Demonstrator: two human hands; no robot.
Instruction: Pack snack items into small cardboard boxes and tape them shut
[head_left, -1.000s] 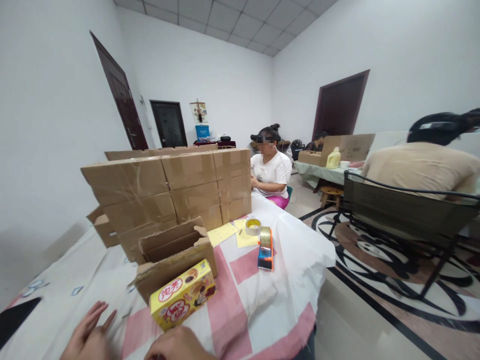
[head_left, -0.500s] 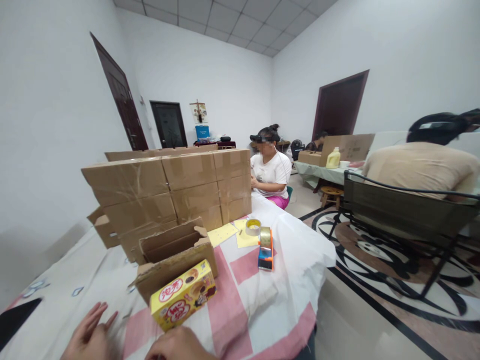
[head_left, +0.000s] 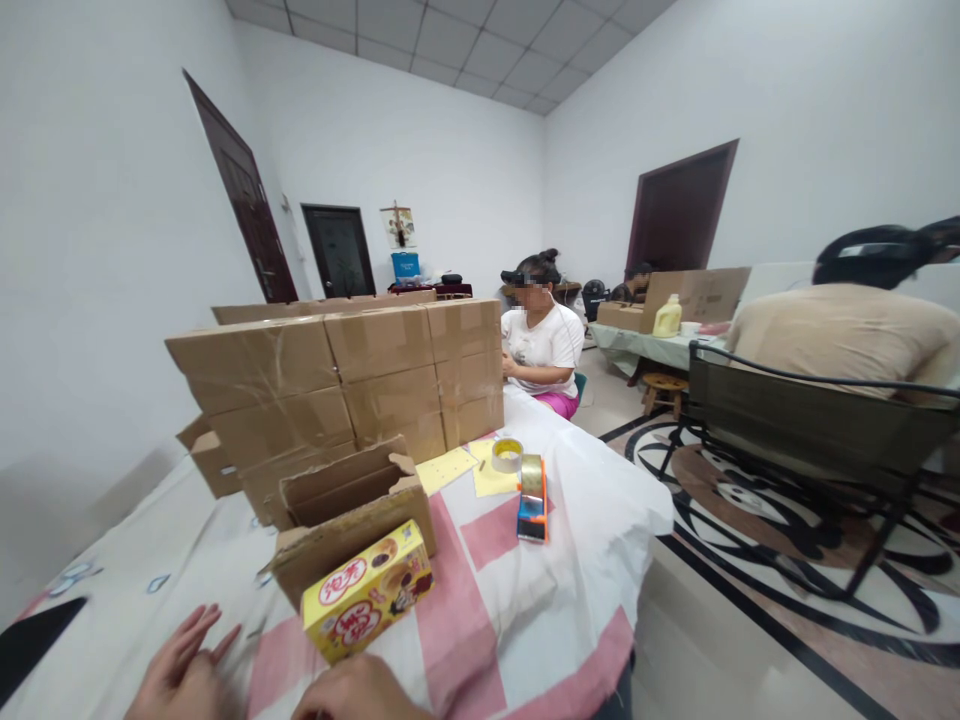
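Note:
My left hand [head_left: 184,672] is at the lower left over the cloth, its fingers stretched out and apart, holding nothing. At the bottom edge my right hand [head_left: 361,690] is curled closed; its fingertips are largely cut off, and what they hold, if anything, cannot be made out. Just beyond it a yellow snack box [head_left: 367,592] with red lettering lies on its side. Behind that stands an open cardboard carton [head_left: 352,520], its flaps up. A tape dispenser [head_left: 532,500] with a blue and orange body lies to the right, near a loose tape roll [head_left: 507,455].
Stacked, taped cardboard boxes [head_left: 390,380] form a wall across the table. Yellow paper sheets [head_left: 446,468] lie before them on the pink and white tablecloth [head_left: 592,490]. A person [head_left: 544,340] sits beyond; another sits in a chair [head_left: 817,415] at the right. A dark flat object [head_left: 37,645] is at far left.

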